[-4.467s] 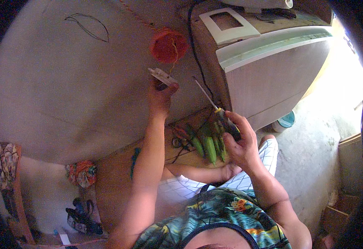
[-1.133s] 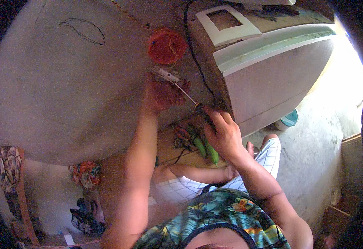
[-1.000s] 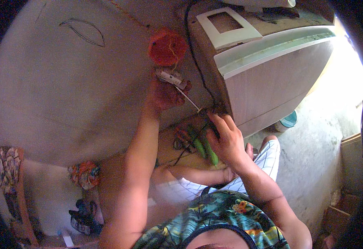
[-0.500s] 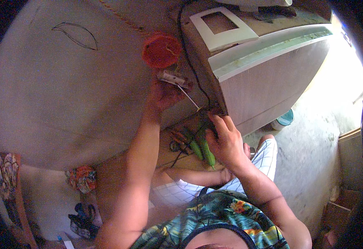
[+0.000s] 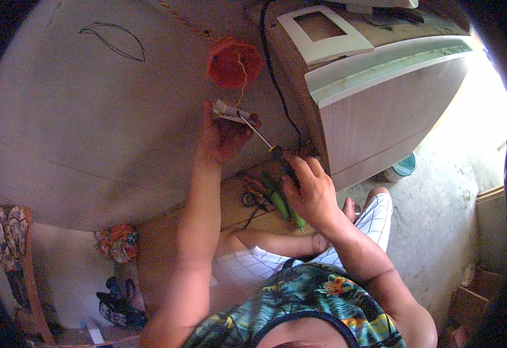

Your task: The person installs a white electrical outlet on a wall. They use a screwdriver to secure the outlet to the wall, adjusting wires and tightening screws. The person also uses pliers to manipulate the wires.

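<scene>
My left hand [image 5: 228,139] is raised to the wall and closed around a small white electrical fitting [image 5: 230,111]. A thin yellow wire [image 5: 244,81] runs down to the fitting from an orange round-cornered wall box [image 5: 234,64]. My right hand [image 5: 311,191] is wrapped round the dark handle of a screwdriver [image 5: 259,134] with a yellow collar. Its thin metal shaft points up and left, and the tip meets the fitting's lower edge. Whether the tip sits in a screw is too small to tell.
Tools with long green handles [image 5: 277,203] lie on a wooden surface by my crossed legs. To the right stands a pale cabinet [image 5: 381,110] with a white frame [image 5: 323,36] on top. A black cable [image 5: 276,75] hangs beside it. A teal-topped bucket [image 5: 403,167] is behind.
My left hand has turned the fitting, and more of the yellow wire shows above it. The screwdriver has shifted up and left, showing more of its handle. The view has moved slightly.
</scene>
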`<action>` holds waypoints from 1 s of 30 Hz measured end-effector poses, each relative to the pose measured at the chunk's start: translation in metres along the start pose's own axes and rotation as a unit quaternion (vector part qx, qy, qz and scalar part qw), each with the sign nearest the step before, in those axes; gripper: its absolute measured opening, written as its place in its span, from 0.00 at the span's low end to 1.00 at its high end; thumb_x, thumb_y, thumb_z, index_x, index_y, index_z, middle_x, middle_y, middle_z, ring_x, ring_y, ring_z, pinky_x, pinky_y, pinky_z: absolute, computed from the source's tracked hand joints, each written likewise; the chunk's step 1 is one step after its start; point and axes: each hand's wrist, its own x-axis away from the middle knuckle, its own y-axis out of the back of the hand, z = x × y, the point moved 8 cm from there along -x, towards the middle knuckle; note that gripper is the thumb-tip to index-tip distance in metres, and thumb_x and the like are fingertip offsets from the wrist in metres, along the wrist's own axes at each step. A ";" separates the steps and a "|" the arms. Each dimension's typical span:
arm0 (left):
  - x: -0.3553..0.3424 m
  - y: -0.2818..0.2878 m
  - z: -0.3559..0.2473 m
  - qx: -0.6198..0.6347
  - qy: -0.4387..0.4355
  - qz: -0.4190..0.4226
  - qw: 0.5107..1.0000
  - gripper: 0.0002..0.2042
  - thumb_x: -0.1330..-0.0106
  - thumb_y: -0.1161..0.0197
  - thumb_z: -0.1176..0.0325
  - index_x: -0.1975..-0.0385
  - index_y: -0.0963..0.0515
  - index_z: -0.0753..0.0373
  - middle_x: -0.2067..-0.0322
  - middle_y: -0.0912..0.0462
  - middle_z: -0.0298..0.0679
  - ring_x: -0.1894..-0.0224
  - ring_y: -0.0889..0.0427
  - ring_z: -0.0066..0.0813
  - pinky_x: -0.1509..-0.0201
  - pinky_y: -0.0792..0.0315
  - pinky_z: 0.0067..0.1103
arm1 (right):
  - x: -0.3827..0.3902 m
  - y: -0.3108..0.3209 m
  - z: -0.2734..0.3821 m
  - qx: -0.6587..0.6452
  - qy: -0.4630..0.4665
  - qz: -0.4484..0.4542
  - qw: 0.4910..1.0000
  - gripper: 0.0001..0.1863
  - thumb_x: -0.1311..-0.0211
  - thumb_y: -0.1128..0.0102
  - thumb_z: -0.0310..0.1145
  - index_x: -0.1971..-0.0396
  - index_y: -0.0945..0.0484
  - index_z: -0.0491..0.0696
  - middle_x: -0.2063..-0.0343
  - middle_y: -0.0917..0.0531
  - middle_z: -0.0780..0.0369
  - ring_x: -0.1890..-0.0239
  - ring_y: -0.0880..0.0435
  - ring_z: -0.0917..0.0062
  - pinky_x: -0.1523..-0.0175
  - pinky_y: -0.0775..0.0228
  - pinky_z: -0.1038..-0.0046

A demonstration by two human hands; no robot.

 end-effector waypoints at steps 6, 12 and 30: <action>0.008 -0.020 0.000 -0.036 -0.021 -0.061 0.997 0.45 0.34 0.57 0.22 0.36 0.37 0.62 0.49 0.21 0.58 0.51 0.17 0.55 0.56 0.18 0.39 | 0.001 0.001 -0.006 0.036 -0.011 -0.001 0.999 0.24 0.40 0.35 0.30 0.42 0.24 0.49 0.62 0.22 0.52 0.63 0.18 0.52 0.60 0.22 0.55; 0.013 -0.010 -0.010 -0.052 -0.057 -0.126 0.989 0.37 0.29 0.55 0.28 0.40 0.33 0.59 0.57 0.21 0.48 0.57 0.18 0.48 0.53 0.21 0.39 | -0.004 -0.001 -0.001 0.017 -0.036 0.008 0.999 0.22 0.38 0.34 0.33 0.44 0.23 0.48 0.61 0.20 0.50 0.61 0.17 0.51 0.57 0.22 0.55; 0.009 -0.001 -0.022 -0.195 -0.136 -0.084 0.968 0.32 0.30 0.49 0.29 0.49 0.28 0.56 0.63 0.21 0.38 0.61 0.20 0.36 0.58 0.26 0.33 | 0.009 -0.054 -0.046 -0.532 -0.345 0.083 0.769 0.24 0.32 0.42 0.30 0.38 0.29 0.42 0.64 0.14 0.55 0.78 0.23 0.80 0.75 0.31 0.78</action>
